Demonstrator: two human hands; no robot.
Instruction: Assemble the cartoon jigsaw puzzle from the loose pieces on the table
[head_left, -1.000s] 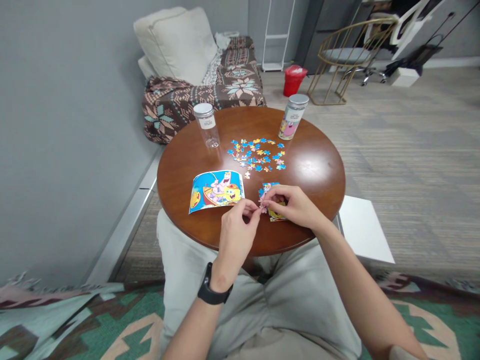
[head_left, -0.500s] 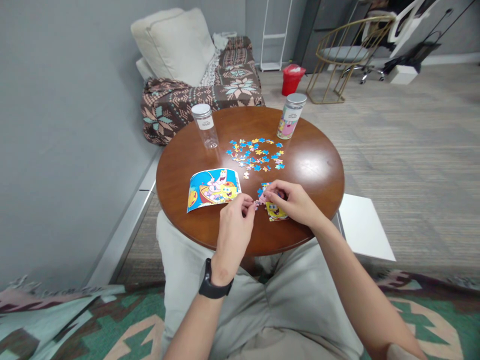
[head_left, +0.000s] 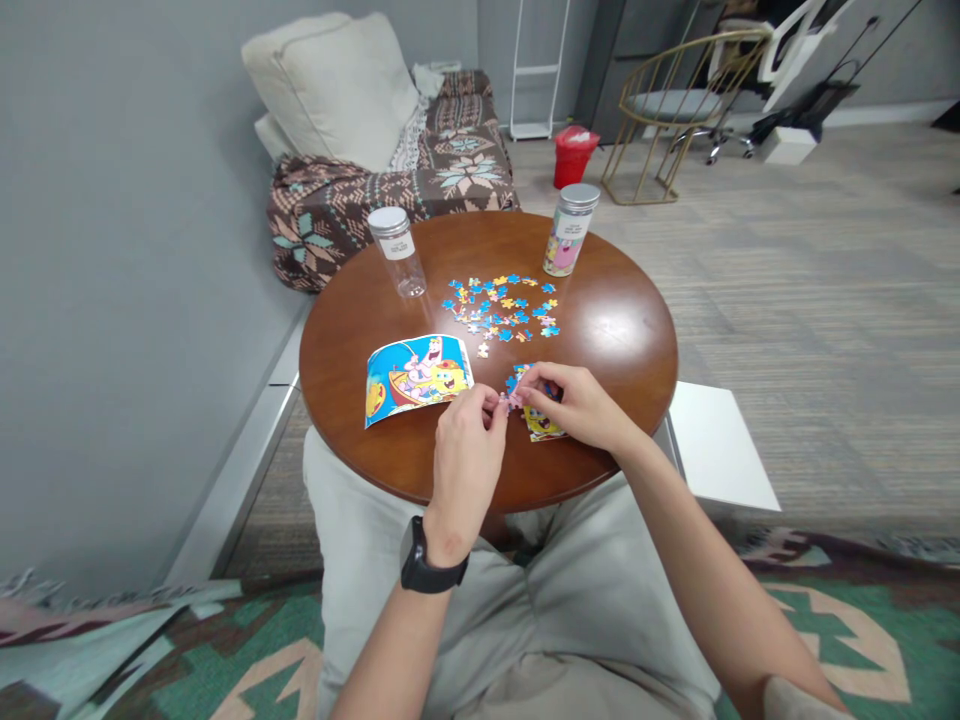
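Near the front edge of the round table, my left hand (head_left: 471, 435) is closed in a pinch at a small pink jigsaw piece (head_left: 513, 401). My right hand (head_left: 577, 405) meets it there from the right, thumb and fingertips pinched on pink jigsaw too. Under and beside my right hand lies a partly joined jigsaw (head_left: 541, 427) with a yellow cartoon face, partly hidden by the fingers. Left of the hands, a curled picture sheet (head_left: 416, 380) shows the cartoon scene. Loose jigsaw pieces (head_left: 504, 322) are scattered beyond the hands.
On the brown table (head_left: 345, 330) stand a clear jar (head_left: 403, 262) at the back left and a picture-labelled jar (head_left: 568, 235) at the back right. Behind are a cloth-covered sofa (head_left: 390, 205), a red bin (head_left: 574, 155) and a gold-framed chair (head_left: 667, 110). A white panel (head_left: 724, 445) sits right of the table.
The whole view has shifted slightly, so the table and its things appear further left. My hands stay together at the jigsaw, with the right fingertips moved a little closer to the left ones.
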